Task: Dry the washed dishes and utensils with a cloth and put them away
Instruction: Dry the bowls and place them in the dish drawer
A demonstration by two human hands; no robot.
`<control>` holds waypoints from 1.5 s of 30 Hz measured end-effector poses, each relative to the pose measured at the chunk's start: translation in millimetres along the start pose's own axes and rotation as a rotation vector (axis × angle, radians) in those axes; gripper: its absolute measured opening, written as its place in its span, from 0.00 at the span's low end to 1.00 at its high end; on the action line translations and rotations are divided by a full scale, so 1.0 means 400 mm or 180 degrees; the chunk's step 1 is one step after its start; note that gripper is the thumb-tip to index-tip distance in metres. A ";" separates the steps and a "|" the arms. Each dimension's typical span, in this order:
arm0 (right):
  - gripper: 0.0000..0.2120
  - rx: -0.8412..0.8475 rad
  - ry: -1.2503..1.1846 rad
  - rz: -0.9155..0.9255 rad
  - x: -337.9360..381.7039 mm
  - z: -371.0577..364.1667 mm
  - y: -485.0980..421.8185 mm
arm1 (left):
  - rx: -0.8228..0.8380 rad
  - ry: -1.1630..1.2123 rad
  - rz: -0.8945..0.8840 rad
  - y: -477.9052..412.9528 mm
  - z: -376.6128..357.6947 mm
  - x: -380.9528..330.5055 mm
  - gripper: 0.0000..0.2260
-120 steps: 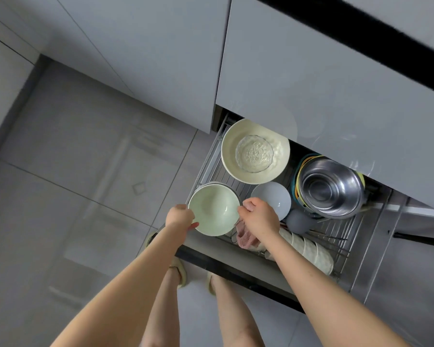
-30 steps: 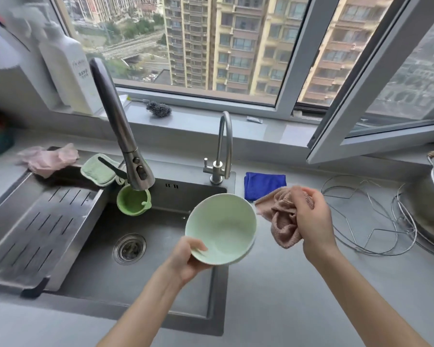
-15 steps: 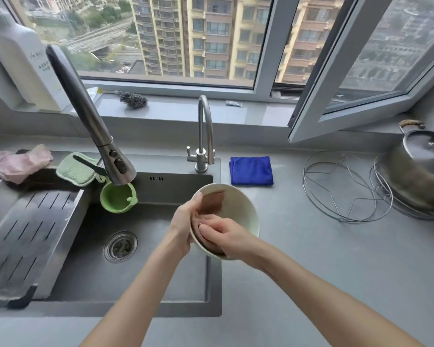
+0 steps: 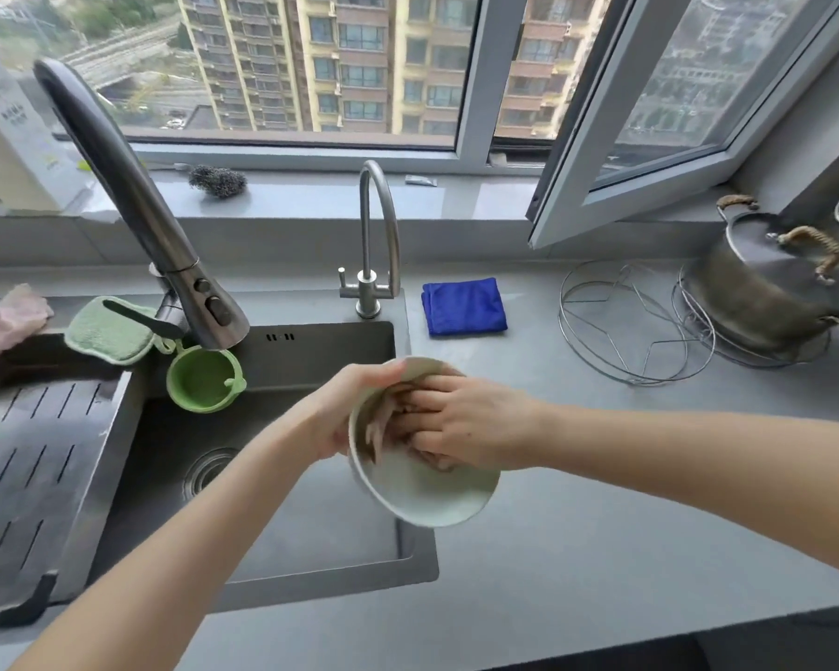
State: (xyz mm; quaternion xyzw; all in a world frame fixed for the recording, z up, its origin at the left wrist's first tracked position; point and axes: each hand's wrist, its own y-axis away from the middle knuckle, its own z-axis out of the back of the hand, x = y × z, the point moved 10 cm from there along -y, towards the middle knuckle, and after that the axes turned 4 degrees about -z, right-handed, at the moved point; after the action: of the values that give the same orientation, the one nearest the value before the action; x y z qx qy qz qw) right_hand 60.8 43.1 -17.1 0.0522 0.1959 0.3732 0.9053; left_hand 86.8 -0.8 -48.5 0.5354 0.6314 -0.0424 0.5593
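Pink cloth under R fingers, inside bowl L hand grips.

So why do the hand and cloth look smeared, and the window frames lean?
Head view: motion blur smears the pinkish-brown cloth and right hand wiping the pale green round bowl; the folded blue cloth is crisp. Same view: the wide-angle lens tilts the grey window frame.

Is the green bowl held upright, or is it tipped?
Tipped. The left hand grips the bowl at its rim, with the opening turned towards the right hand, which holds the cloth inside.
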 end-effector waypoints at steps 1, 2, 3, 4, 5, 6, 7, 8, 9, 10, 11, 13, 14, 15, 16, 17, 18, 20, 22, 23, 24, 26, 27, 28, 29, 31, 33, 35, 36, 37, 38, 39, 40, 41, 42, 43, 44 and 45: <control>0.15 0.0313 -0.0469 -0.0395 -0.004 -0.011 0.006 | -0.0256 -0.0148 -0.0045 -0.001 0.026 -0.014 0.19; 0.15 0.0622 -0.1087 -0.0830 -0.008 -0.019 0.014 | -0.0484 -0.0230 -0.0096 -0.002 0.044 -0.030 0.21; 0.14 0.0977 -0.1834 -0.1218 -0.005 -0.024 0.024 | -0.0619 -0.0211 -0.0089 -0.005 0.058 -0.036 0.22; 0.13 0.1180 -0.2757 -0.1558 0.004 -0.020 0.036 | -0.0662 -0.0144 -0.0035 -0.009 0.063 -0.036 0.23; 0.12 0.1146 -0.3710 -0.1848 0.011 -0.004 0.046 | -0.0726 -0.0086 0.0092 -0.010 0.068 -0.027 0.24; 0.09 0.0905 -0.4408 -0.2045 0.005 0.018 0.062 | -0.0787 -0.0049 0.0215 -0.007 0.069 -0.017 0.23; 0.07 0.0554 -0.4794 -0.2226 -0.014 0.040 0.088 | -0.0831 0.0015 0.0330 -0.006 0.071 -0.007 0.21; 0.05 0.0077 -0.5006 -0.2484 -0.045 0.056 0.126 | -0.0879 0.0102 0.0375 -0.010 0.076 0.000 0.19; 0.04 -0.0566 -0.5109 -0.2802 -0.082 0.071 0.180 | -0.0959 0.0193 0.0413 -0.010 0.082 0.005 0.18; 0.05 -0.1317 -0.5143 -0.3158 -0.116 0.087 0.251 | -0.1030 0.0344 0.0370 -0.015 0.088 0.007 0.16; 0.07 -0.2117 -0.5080 -0.3519 -0.143 0.105 0.333 | -0.1013 0.0518 0.0348 -0.021 0.084 0.005 0.14; 0.07 -0.3302 -0.4679 -0.4002 -0.147 0.125 0.456 | -0.0874 0.0974 0.0307 -0.036 0.068 0.005 0.13; 0.06 -0.3571 -0.4378 -0.4045 -0.137 0.131 0.478 | -0.0746 0.1151 0.0292 -0.048 0.045 0.003 0.15; 0.07 -0.3663 -0.4112 -0.3922 -0.127 0.139 0.467 | -0.0568 0.1291 0.0323 -0.052 0.008 0.001 0.18; 0.09 -0.3597 -0.3876 -0.3745 -0.120 0.140 0.434 | -0.0379 0.1401 0.0356 -0.057 -0.036 0.000 0.22; 0.13 -0.3460 -0.3561 -0.3605 -0.115 0.135 0.396 | -0.0167 0.1469 0.0394 -0.060 -0.086 -0.001 0.24; 0.17 -0.3390 -0.3082 -0.3524 -0.113 0.138 0.369 | 0.0057 0.1465 0.0396 -0.060 -0.139 -0.008 0.26; 0.20 -0.3488 -0.2086 -0.3508 -0.132 0.165 0.376 | 0.0431 0.1308 0.0353 -0.056 -0.223 -0.022 0.24; 0.19 -0.3781 -0.1828 -0.3528 -0.169 0.211 0.427 | 0.0507 0.0932 0.0315 -0.054 -0.260 -0.037 0.20; 0.17 -0.3934 -0.2110 -0.3566 -0.194 0.229 0.459 | 0.0455 0.0666 0.0332 -0.053 -0.263 -0.043 0.19; 0.16 -0.4037 -0.2652 -0.3634 -0.230 0.228 0.493 | 0.0390 0.0430 0.0356 -0.053 -0.263 -0.051 0.19; 0.13 -0.3915 -0.3984 -0.3697 -0.300 0.188 0.544 | 0.0345 -0.0044 0.0413 -0.043 -0.280 -0.065 0.18; 0.13 -0.3691 -0.4621 -0.3637 -0.323 0.161 0.562 | 0.0343 -0.0280 0.0448 -0.035 -0.298 -0.071 0.17; 0.15 -0.3475 -0.5234 -0.3609 -0.334 0.134 0.581 | 0.0328 -0.0482 0.0457 -0.026 -0.324 -0.077 0.16; 0.18 -0.3258 -0.5836 -0.3560 -0.332 0.112 0.595 | 0.0323 -0.0616 0.0443 -0.017 -0.357 -0.081 0.13; 0.25 -0.3269 -0.6717 -0.3356 -0.315 0.089 0.633 | 0.0355 -0.0755 0.0384 -0.002 -0.434 -0.084 0.11; 0.28 -0.3462 -0.6958 -0.3423 -0.301 0.053 0.674 | 0.0247 -0.0788 0.0298 -0.004 -0.491 -0.078 0.11; 0.17 -0.3794 -0.7095 -0.3479 -0.273 0.016 0.712 | 0.0012 -0.0712 0.0173 -0.017 -0.526 -0.065 0.12; 0.16 -0.3878 -0.7324 -0.3598 -0.246 -0.014 0.726 | -0.0133 -0.0589 0.0106 -0.027 -0.542 -0.059 0.13; 0.21 -0.4001 -0.7520 -0.3783 -0.215 -0.037 0.743 | -0.0296 -0.0453 0.0039 -0.032 -0.560 -0.057 0.11; 0.23 -0.4235 -0.7687 -0.3990 -0.184 -0.063 0.761 | -0.0499 -0.0395 -0.0066 -0.035 -0.578 -0.057 0.09; 0.22 -0.4521 -0.7881 -0.4012 -0.162 -0.088 0.774 | -0.0691 -0.0414 -0.0227 -0.037 -0.596 -0.063 0.09; 0.19 -0.4702 -0.8434 -0.3725 -0.136 -0.098 0.765 | -0.0827 -0.0474 -0.0459 -0.043 -0.614 -0.070 0.10; 0.18 -0.4785 -0.8910 -0.3642 -0.109 -0.109 0.761 | -0.0945 -0.0563 -0.0763 -0.040 -0.635 -0.080 0.14; 0.20 -0.4881 -0.9265 -0.3441 -0.093 -0.115 0.760 | -0.1056 -0.0608 -0.1123 -0.030 -0.654 -0.089 0.17; 0.21 -0.4951 -0.9399 -0.3423 -0.084 -0.124 0.769 | -0.1136 -0.0642 -0.1443 -0.015 -0.672 -0.093 0.19; 0.21 -0.5067 -0.9420 -0.3516 -0.074 -0.126 0.785 | -0.1171 -0.0680 -0.1665 0.002 -0.689 -0.087 0.20; 0.18 -0.5157 -0.9303 -0.3704 -0.060 -0.138 0.808 | -0.1201 -0.0719 -0.1812 0.020 -0.704 -0.077 0.21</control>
State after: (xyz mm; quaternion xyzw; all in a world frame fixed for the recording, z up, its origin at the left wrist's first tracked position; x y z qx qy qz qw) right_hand -188.1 254.9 17.8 0.1776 0.9224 0.3198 -0.1240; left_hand -99.6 166.8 83.5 0.2173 0.6861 -0.1381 0.6804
